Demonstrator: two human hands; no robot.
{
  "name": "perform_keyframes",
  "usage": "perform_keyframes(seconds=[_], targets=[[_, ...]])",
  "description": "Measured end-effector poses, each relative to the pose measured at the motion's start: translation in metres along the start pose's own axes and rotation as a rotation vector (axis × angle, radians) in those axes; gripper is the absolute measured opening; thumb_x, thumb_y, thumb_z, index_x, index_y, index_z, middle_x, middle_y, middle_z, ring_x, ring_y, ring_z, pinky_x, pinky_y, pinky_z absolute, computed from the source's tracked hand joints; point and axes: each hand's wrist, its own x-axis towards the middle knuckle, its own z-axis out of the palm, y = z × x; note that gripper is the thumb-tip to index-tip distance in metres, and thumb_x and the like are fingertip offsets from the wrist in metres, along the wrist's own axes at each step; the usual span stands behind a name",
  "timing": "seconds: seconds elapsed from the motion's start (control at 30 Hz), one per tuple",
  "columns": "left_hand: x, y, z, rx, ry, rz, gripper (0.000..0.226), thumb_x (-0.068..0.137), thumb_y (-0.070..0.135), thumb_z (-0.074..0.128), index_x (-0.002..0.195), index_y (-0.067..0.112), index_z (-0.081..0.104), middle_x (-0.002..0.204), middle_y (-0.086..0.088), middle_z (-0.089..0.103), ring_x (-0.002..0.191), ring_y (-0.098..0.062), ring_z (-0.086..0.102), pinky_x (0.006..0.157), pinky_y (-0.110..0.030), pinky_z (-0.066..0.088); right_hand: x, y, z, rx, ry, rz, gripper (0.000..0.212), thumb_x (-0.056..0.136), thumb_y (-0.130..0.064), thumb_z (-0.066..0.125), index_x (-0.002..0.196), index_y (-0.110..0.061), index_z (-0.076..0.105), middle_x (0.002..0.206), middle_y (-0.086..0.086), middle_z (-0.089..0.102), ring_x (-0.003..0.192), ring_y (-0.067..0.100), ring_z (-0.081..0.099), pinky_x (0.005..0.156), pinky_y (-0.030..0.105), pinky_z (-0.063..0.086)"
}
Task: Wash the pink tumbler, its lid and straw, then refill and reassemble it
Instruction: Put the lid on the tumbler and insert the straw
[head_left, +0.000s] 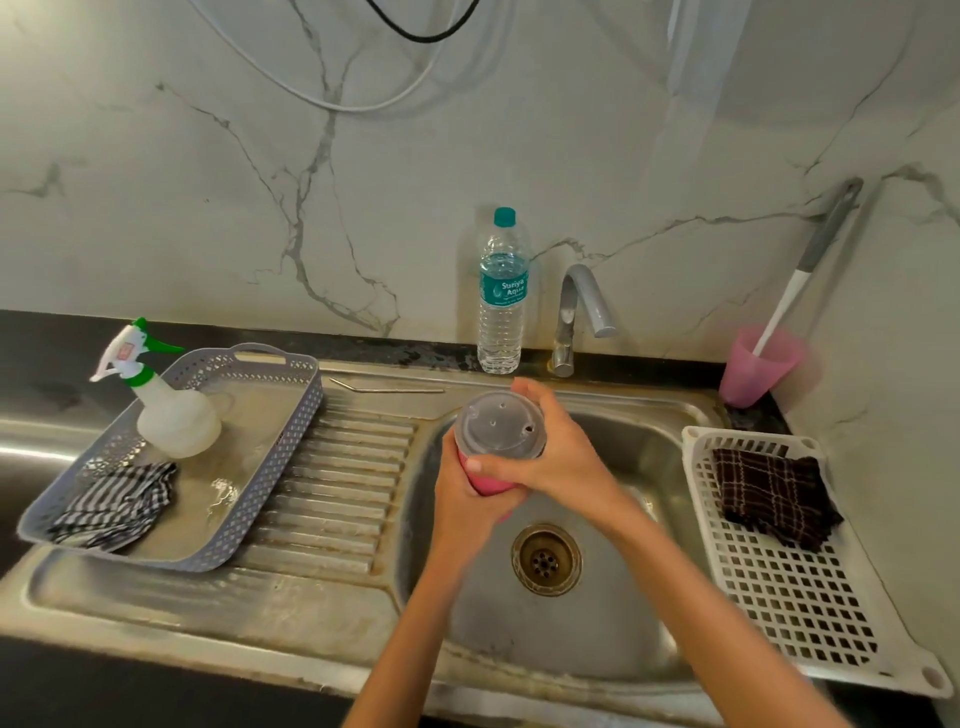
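Sink (641, 449) underneath. Pink tumbler (488, 484) held up over it. Left hand (465, 501) wrapped round cup. Right hand (563, 460) curled round lid (498, 423); lid on. Straw (387, 388) lies behind, apart. Looks like lid-twisting step. Next needs firm turn, steady cup.

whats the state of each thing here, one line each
pink plastic tumbler, upright over the sink, lid on, gripped by left hand
clear round lid, seated on tumbler, right hand curled round its rim
bent metal straw, out, lying on the sink ledge
clear water bottle, upright, capped
chrome tap, no water running
sink drain, unplugged
white spray bottle, upright in grey basket
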Motion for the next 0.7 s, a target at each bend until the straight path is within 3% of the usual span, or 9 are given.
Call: perform_keyframes(seconds=[0.07,0.17,0.33,0.53,0.7], targets=[[0.002,-0.001,-0.006,-0.034,-0.042,0.007,0.093,0.064,0.006,0.089,0.141,0.026,0.041,0.129,0.009,0.061,0.121,-0.006,0.057,0.094,-0.021,0.05,0.011,-0.003,-0.013,0.005,-0.162,-0.031,0.107,0.058,-0.043,0.09,0.144,-0.038,0.028,0.141,-0.021,0.041,0.128,-0.004,0.042,0.107,0.028,0.039],[0.005,-0.003,-0.007,-0.077,-0.09,-0.02,0.097,0.063,0.01,0.092,0.143,0.025,0.039,0.13,0.01,0.061,0.123,-0.008,0.057,0.098,-0.026,0.05,0.02,-0.003,-0.02,-0.043,-0.268,-0.086,0.096,0.061,-0.034,0.091,0.14,-0.039,0.037,0.136,-0.019,0.046,0.125,0.002,0.047,0.107,0.037,0.042],[0.004,0.001,0.0,-0.12,-0.064,-0.042,0.1,0.058,0.022,0.089,0.144,0.02,0.039,0.129,0.006,0.062,0.121,-0.011,0.059,0.092,-0.021,0.051,0.016,-0.001,-0.008,0.019,-0.071,-0.139,0.077,0.059,-0.024,0.092,0.127,-0.027,0.054,0.124,-0.014,0.057,0.117,0.006,0.055,0.103,0.036,0.045],[0.006,0.004,0.007,-0.084,-0.024,-0.01,0.095,0.053,0.026,0.083,0.139,0.009,0.046,0.123,-0.001,0.065,0.114,-0.01,0.063,0.091,-0.024,0.053,0.008,-0.002,0.0,0.048,0.092,-0.158,0.074,0.056,-0.026,0.092,0.12,-0.03,0.055,0.116,-0.014,0.059,0.109,0.006,0.058,0.096,0.034,0.05],[0.005,0.01,0.014,0.002,0.003,0.028,0.085,0.057,0.016,0.084,0.134,0.01,0.048,0.117,0.016,0.061,0.109,0.012,0.057,0.085,-0.005,0.045,0.004,-0.001,0.003,0.023,0.165,-0.157,0.075,0.056,-0.034,0.09,0.12,-0.036,0.051,0.118,-0.017,0.055,0.111,0.003,0.054,0.095,0.026,0.048]])
